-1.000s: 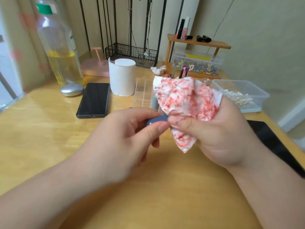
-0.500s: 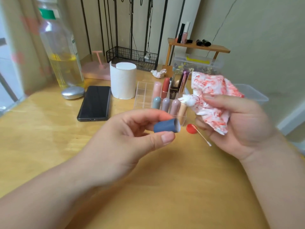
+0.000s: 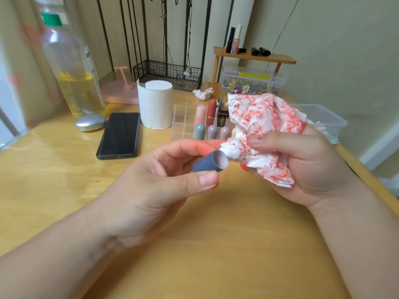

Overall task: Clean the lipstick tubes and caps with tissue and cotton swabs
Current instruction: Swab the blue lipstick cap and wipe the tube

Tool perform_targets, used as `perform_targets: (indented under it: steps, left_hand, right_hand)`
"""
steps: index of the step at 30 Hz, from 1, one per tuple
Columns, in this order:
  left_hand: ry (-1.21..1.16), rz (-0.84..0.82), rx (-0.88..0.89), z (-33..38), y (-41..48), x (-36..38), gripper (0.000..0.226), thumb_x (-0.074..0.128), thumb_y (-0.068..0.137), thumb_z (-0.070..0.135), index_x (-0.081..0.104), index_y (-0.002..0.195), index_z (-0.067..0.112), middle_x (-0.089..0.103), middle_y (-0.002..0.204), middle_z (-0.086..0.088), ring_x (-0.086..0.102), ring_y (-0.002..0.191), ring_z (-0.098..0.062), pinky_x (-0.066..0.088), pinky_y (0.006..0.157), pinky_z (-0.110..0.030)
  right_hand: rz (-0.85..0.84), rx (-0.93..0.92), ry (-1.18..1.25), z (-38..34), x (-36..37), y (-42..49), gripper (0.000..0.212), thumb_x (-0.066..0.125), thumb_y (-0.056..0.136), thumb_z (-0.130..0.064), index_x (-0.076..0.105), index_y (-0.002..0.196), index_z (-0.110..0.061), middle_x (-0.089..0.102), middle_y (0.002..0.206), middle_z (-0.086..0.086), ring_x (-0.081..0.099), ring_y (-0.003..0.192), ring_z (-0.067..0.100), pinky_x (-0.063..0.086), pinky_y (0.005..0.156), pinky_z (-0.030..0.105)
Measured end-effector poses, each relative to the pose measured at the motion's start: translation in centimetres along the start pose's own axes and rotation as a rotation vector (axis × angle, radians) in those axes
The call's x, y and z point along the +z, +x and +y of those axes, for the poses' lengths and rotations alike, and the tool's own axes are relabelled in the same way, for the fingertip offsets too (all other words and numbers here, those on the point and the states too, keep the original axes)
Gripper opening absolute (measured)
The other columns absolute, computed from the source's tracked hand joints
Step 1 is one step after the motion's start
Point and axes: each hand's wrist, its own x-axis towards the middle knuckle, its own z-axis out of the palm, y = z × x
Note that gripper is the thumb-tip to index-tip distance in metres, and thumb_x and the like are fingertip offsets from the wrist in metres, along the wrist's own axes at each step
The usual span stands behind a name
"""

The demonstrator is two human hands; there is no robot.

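Observation:
My left hand [image 3: 164, 180] pinches a blue lipstick cap [image 3: 207, 164] between thumb and fingers, its open mouth turned to the right. My right hand [image 3: 306, 167] grips a white tissue [image 3: 265, 126] stained red. A twisted corner of the tissue sits right at the cap's mouth. Behind them a clear acrylic organizer [image 3: 183, 119] holds several lipstick tubes [image 3: 212, 112]. A red bit shows under the tissue, partly hidden.
On the wooden table [image 3: 205, 234] lie a black phone [image 3: 121, 134], a silver pebble-shaped object [image 3: 90, 122], a tissue roll [image 3: 155, 104] and a large bottle of yellow liquid [image 3: 71, 67]. A clear tub of cotton swabs [image 3: 323, 121] stands at right. A wooden shelf [image 3: 254, 57] stands behind.
A second ago the tissue covered the cap. The hands then drew apart, baring the cap's open end. Now the tissue's twisted corner has come back to the cap's mouth.

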Motion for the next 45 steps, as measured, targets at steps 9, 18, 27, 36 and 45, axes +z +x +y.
perform_targets:
  steps: [9,18,27,36,45]
  left_hand:
    - [-0.009,-0.169,0.09,0.4,0.0,-0.3,0.031,0.085,0.067,0.004,0.076,0.096,0.008,0.072,0.095,-0.004,0.068,0.085,-0.016,0.054,0.078,-0.021]
    - [0.038,-0.195,0.119,0.1,0.0,-0.3,0.031,0.084,0.066,-0.001,0.073,0.09,0.015,0.07,0.095,-0.006,0.066,0.086,-0.02,0.055,0.085,-0.029]
    - [0.026,-0.091,0.025,0.1,0.0,-0.6,0.032,0.086,0.074,0.029,0.074,0.1,0.014,0.065,0.087,-0.001,0.055,0.074,-0.014,0.048,0.073,-0.023]
    - [-0.067,0.01,0.032,-0.1,0.4,-0.7,0.05,0.089,0.07,0.02,0.063,0.108,0.0,0.059,0.081,-0.006,0.052,0.066,-0.015,0.046,0.061,-0.025]
    - [0.241,0.101,-0.084,-1.5,0.2,-0.6,0.026,0.083,0.07,0.017,0.076,0.094,0.011,0.069,0.08,-0.01,0.061,0.067,-0.018,0.053,0.063,-0.024]
  right_hand:
    - [-0.071,-0.098,-0.088,0.0,-0.3,-0.8,0.066,0.087,0.065,-0.013,0.061,0.123,0.005,0.061,0.115,0.033,0.063,0.11,0.048,0.052,0.092,0.055]
    - [-0.208,-0.15,0.019,0.1,-0.7,-0.4,0.044,0.058,0.08,0.007,0.063,0.123,0.001,0.067,0.118,0.024,0.063,0.116,0.04,0.053,0.093,0.048]
    - [-0.067,0.143,-0.323,0.1,-2.7,0.4,0.054,0.067,0.074,0.006,0.057,0.127,0.004,0.063,0.123,0.031,0.063,0.114,0.045,0.046,0.1,0.062]
    - [-0.213,0.532,-1.26,0.8,-0.9,-0.4,0.035,0.082,0.075,-0.047,0.072,0.092,-0.017,0.077,0.082,0.0,0.073,0.075,0.018,0.058,0.075,0.039]
    - [0.325,0.56,-1.685,-4.4,-6.8,-0.4,0.021,0.081,0.079,-0.037,0.068,0.074,-0.021,0.066,0.075,-0.003,0.06,0.071,0.014,0.04,0.056,0.027]
